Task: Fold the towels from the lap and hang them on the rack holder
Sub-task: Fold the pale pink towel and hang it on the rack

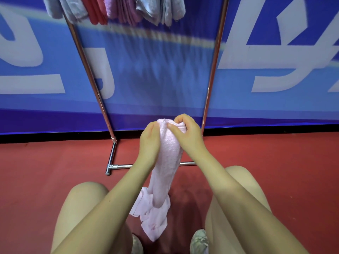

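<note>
Folding step under way, judged from the grip: left hand (149, 142) and right hand (185, 132) close together, both clamped on top end of pink towel (166, 167). Long axis near vertical, free end trailing below hands, between knees toward floor. Next likely: gather lower end up, then lift to rack (91, 77) above, where other towels (117, 10) hang.

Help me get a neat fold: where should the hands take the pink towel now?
Probably keep the left hand gripping the bunched top of the pink towel, and bring the right hand down to pinch the loose bottom end from the right, since that end hangs crumpled between the knees, letting the towel be spread.
</note>
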`<state>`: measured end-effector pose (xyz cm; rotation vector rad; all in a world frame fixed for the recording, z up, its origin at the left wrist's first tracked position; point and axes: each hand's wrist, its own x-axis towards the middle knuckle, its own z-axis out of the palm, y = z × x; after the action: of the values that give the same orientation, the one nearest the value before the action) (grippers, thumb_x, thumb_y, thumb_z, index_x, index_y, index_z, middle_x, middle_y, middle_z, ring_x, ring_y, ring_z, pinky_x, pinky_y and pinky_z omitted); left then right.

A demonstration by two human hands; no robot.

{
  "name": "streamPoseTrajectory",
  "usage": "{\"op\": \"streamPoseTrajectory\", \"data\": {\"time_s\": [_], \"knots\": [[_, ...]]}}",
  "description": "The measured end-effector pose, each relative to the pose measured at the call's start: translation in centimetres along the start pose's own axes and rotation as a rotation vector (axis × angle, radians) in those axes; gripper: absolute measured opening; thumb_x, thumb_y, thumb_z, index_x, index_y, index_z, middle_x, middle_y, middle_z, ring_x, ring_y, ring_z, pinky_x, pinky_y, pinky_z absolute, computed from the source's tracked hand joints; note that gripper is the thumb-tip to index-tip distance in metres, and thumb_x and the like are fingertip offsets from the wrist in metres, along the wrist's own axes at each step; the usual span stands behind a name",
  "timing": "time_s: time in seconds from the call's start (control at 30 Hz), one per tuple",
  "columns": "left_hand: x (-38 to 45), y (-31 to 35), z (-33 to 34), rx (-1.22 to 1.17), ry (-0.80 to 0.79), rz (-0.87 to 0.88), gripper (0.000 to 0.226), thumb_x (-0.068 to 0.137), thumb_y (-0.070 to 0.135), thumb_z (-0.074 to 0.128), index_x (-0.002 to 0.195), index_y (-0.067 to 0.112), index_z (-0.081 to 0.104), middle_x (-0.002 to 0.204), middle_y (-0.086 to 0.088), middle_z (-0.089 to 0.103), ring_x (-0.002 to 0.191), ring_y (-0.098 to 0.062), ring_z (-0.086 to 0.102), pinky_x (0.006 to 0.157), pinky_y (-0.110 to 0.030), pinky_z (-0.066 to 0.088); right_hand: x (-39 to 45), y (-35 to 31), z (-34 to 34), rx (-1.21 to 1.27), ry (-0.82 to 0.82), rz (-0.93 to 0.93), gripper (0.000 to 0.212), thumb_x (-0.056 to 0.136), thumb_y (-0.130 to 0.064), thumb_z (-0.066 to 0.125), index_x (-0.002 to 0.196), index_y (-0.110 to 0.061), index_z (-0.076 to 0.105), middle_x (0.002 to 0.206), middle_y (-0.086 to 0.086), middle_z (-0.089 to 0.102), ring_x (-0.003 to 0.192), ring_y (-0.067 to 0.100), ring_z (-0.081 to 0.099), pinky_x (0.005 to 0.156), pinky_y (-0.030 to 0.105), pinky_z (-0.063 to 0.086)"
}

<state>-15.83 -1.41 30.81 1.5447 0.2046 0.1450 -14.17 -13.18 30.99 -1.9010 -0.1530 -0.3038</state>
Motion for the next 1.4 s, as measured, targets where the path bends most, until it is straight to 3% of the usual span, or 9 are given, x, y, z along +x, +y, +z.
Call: {"op": "streamPoseTrajectory", "data": {"time_s": [0.13,0.27,0.4,0.47,0.63,0.8,1.0,1.23,1.4], "knots": [[-0.3,0.3,0.3,-0.001,-0.074,0.009,0.027,0.092,0.029,0.049,0.101,0.015,0.071,0.098,0.006,0.071,0.09,-0.011,0.062,0.079,-0.028,0.047,0.2,0.1,-0.4,0.102,0.028,0.05,0.016,0.081,-0.019,0.07,0.076,-0.02,0.055,0.08,-0.006,0.058,0.073,0.005,0.05,0.066,0.016,0.04],[-0.2,-0.2,0.1,0.103,-0.125,0.086,0.037,0.08,0.037,0.055,0.108,0.015,0.066,0.105,-0.001,0.072,0.099,-0.018,0.066,0.081,-0.032,0.052,0.5,0.2,-0.8,0.201,0.058,0.135,0.019,0.081,-0.019,0.071,0.094,-0.018,0.057,0.09,-0.011,0.06,0.082,0.001,0.056,0.071,0.01,0.043],[0.1,-0.1,-0.4,0.007,-0.064,0.041,0.036,0.079,0.032,0.054,0.107,0.012,0.068,0.104,-0.002,0.072,0.094,-0.019,0.066,0.08,-0.037,0.053,0.3,0.5,0.0,0.322,0.03,0.251,0.03,0.085,-0.024,0.067,0.112,-0.016,0.055,0.107,0.002,0.064,0.095,0.011,0.06,0.081,0.021,0.047],[0.2,0.3,-0.7,-0.065,-0.038,0.025,0.036,0.079,0.031,0.055,0.104,0.008,0.068,0.099,-0.008,0.071,0.086,-0.017,0.062,0.074,-0.034,0.049,0.0,0.6,0.4,0.399,-0.001,0.272,0.026,0.089,-0.022,0.063,0.112,-0.013,0.056,0.103,0.003,0.065,0.091,0.01,0.061,0.079,0.021,0.047],[0.7,1.5,-2.0,-0.274,-0.001,0.011,0.029,0.088,0.019,0.054,0.105,-0.001,0.065,0.1,-0.016,0.067,0.09,-0.023,0.061,0.084,-0.041,0.049,-1.7,1.1,2.1,0.407,-0.122,0.275,0.025,0.089,-0.021,0.063,0.11,-0.008,0.057,0.097,0.0,0.065,0.084,0.006,0.06,0.073,0.017,0.049],[1.0,2.9,-3.3,-0.368,0.099,0.023,0.019,0.098,0.01,0.048,0.1,0.01,0.067,0.102,-0.01,0.069,0.096,-0.021,0.064,0.091,-0.039,0.051,-2.7,2.7,4.3,0.193,-0.322,0.266,0.062,0.064,-0.025,0.069,0.123,-0.013,0.054,0.114,0.0,0.063,0.103,0.011,0.061,0.088,0.028,0.052],[1.7,3.5,-5.1,-0.443,0.205,0.052,0.018,0.099,0.011,0.049,0.102,0.011,0.066,0.097,-0.004,0.069,0.091,-0.015,0.065,0.087,-0.032,0.052,-3.1,4.5,5.2,0.042,-0.432,0.305,0.031,0.083,-0.008,0.065,0.113,-0.011,0.061,0.109,0.005,0.067,0.098,0.015,0.061,0.086,0.032,0.05],[3.9,2.5,-10.1,-0.491,0.421,0.006,0.019,0.093,0.011,0.047,0.099,0.01,0.066,0.103,-0.008,0.068,0.093,-0.021,0.067,0.08,-0.035,0.055,-2.2,2.7,4.3,0.152,-0.341,0.254,0.035,0.073,-0.03,0.064,0.094,-0.002,0.058,0.086,-0.002,0.059,0.079,0.008,0.052,0.073,0.027,0.043],[4.2,0.5,-11.0,-0.493,0.481,-0.131,0.018,0.094,0.006,0.047,0.085,0.015,0.061,0.094,-0.006,0.066,0.087,-0.019,0.065,0.068,-0.026,0.055,-2.2,1.0,2.6,0.178,-0.408,0.274,0.017,0.087,-0.02,0.063,0.101,-0.011,0.068,0.089,-0.004,0.069,0.077,0.0,0.062,0.071,0.015,0.048]]}}
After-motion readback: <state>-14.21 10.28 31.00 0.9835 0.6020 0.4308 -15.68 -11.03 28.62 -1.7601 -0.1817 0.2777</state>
